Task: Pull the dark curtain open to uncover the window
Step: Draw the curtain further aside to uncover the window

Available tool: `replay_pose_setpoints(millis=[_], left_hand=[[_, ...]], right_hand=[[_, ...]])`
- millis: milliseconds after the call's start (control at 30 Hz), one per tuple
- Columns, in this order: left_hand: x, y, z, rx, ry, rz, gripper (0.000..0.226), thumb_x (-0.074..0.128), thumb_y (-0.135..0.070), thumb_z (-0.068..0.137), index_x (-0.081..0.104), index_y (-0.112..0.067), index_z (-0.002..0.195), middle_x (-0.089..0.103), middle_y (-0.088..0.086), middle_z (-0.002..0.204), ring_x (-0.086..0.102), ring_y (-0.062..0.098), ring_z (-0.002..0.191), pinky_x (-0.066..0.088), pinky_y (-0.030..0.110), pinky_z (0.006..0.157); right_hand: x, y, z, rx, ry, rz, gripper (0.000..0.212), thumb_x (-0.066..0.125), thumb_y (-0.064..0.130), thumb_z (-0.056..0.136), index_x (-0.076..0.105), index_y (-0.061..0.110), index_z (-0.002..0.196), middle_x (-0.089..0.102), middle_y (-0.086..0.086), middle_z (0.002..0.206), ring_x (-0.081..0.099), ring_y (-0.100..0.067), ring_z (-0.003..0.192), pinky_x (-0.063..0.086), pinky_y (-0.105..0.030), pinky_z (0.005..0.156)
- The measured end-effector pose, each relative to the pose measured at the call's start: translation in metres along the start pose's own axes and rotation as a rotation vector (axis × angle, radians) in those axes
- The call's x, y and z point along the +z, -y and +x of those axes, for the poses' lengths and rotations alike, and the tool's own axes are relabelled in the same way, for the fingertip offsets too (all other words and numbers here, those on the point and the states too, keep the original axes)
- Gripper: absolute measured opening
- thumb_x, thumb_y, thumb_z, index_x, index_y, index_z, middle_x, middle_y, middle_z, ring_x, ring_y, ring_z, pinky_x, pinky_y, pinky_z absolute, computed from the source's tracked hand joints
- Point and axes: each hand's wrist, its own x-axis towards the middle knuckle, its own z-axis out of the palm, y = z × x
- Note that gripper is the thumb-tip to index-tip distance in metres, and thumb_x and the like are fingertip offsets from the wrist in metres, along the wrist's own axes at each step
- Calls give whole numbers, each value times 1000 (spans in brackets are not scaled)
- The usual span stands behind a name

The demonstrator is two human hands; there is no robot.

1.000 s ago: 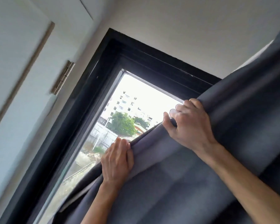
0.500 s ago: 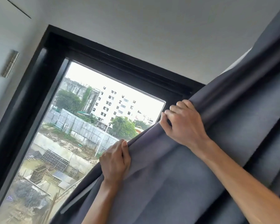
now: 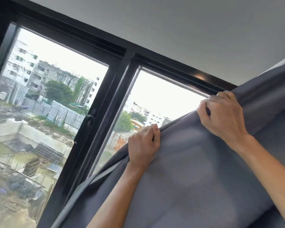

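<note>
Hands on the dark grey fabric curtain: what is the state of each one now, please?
Left hand: closed, gripping the edge of the dark grey fabric curtain.
Right hand: closed, gripping the same edge higher up.

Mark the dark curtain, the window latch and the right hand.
dark curtain (image 3: pixel 196 162), head view, on the flat cloth between the arms.
window latch (image 3: pixel 88 119), head view, on its black handle.
right hand (image 3: pixel 224 116), head view, on its back.

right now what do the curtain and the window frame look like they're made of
Curtain: looks like thick woven cloth, matte dark grey; it folds softly where both hands grip its edge. Window frame: probably painted or coated metal, black with a slight gloss; a light glints off its top rail.
</note>
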Motion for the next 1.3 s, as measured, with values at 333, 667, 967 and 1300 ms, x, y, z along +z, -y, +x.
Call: replay_pose_setpoints(millis=[333,667,967,1300], left_hand=[[69,-108,-90,-21,186,-128,49,25,-33,104,54,-19,68,52,-4,55,48,15,40,25,21,41],[129,-189,-204,-189,326,-434,33,25,-30,103,40,-18,77,48,1,70,47,23,60,36,34,54],[144,-275,-274,-315,341,-696,30,24,-34,103,35,-23,77,48,3,62,42,20,59,26,29,53],[161,-336,-298,-356,434,-684,23,37,-27,99,39,-19,77,50,5,63,42,23,55,18,29,51]], right_hand=[[-33,-97,-100,99,28,-93,46,39,14,93,37,10,47,34,-3,47,32,-24,55,43,-43,85],[-55,-148,-187,159,193,-300,48,42,18,89,50,3,44,48,-16,50,55,-36,69,32,-29,60],[-105,-196,-235,103,386,-376,58,34,22,99,49,7,45,49,-11,47,52,-33,63,44,-38,92],[-129,-251,-276,133,380,-370,60,44,25,98,55,6,42,53,-8,43,49,-28,59,41,-35,92]])
